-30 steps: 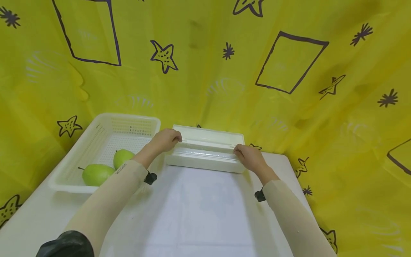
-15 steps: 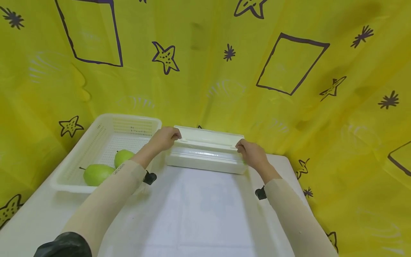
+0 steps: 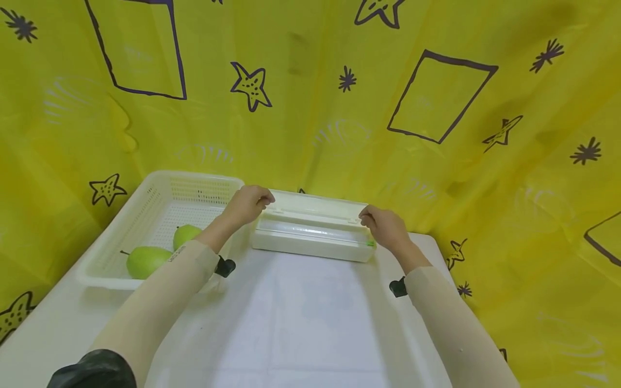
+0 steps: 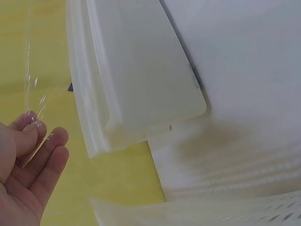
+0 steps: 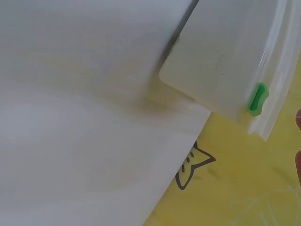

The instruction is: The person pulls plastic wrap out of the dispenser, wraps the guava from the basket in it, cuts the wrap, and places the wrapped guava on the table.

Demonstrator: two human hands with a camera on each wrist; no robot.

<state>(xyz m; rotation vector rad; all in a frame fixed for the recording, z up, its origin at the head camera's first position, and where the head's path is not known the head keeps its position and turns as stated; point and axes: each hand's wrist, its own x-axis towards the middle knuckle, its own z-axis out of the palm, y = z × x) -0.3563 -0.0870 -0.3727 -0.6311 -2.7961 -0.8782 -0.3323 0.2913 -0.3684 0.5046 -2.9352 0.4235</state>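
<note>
A white plastic wrap dispenser [image 3: 310, 247] sits at the far side of the table with its lid [image 3: 317, 205] tipped back, a shiny roll of film lying inside. My left hand [image 3: 248, 206] is raised at the dispenser's left end. In the left wrist view, thumb and forefinger of that left hand [image 4: 28, 165] pinch clear plastic wrap [image 4: 29, 87], which stretches upward beside the dispenser [image 4: 146, 66]. Over the right end, my right hand [image 3: 388, 227] has its fingers curled in a pinch at the film's other side. A green slide cutter [image 5: 258, 99] shows at the dispenser's right end.
Left of the dispenser stands a white plastic basket [image 3: 201, 177] holding two green pears, one nearer [image 3: 147, 262] and one behind [image 3: 186, 235]. A yellow patterned curtain [image 3: 310, 91] hangs close behind the white table [image 3: 315, 312].
Both hands have risen slightly away from the dispenser, the right hand also shifting rightward. The green cutter at the right end has come into sight. Dispenser and pears stay put.
</note>
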